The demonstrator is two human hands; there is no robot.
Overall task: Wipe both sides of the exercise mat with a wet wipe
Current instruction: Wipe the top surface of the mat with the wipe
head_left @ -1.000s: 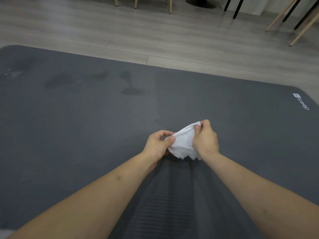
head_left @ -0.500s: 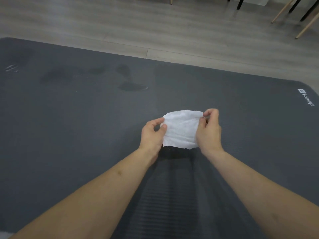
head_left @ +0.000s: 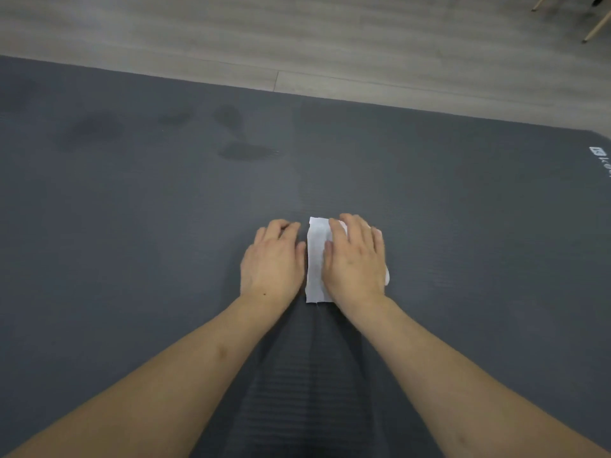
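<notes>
Head view: I look down along both my forearms at a dark grey exercise mat [head_left: 139,246] spread flat on the floor.
Wet wipe: the white wet wipe [head_left: 316,259] lies flat on the mat in the middle of the picture, straight ahead of me, folded into a tall narrow strip; its left half shows, its right half is under my right hand, and a small corner peeks out past that hand on the right.
Right hand: my right hand [head_left: 357,259] lies palm down on the wipe with the fingers straight and a little spread, pressing it to the mat.
Left hand: my left hand [head_left: 272,259] rests palm down on the bare mat just beside the wipe's left edge, fingers loosely bent at the tips, holding nothing; I cannot tell whether the thumb touches the wipe.
Mat surface: darker damp-looking patches [head_left: 244,150] show on the far left part; a white logo [head_left: 600,161] sits near the right corner, cut by the picture's edge.
Floor: pale wood-look floor [head_left: 330,34] runs beyond the mat's far edge, with slim wooden furniture legs [head_left: 596,28] at the upper right.
</notes>
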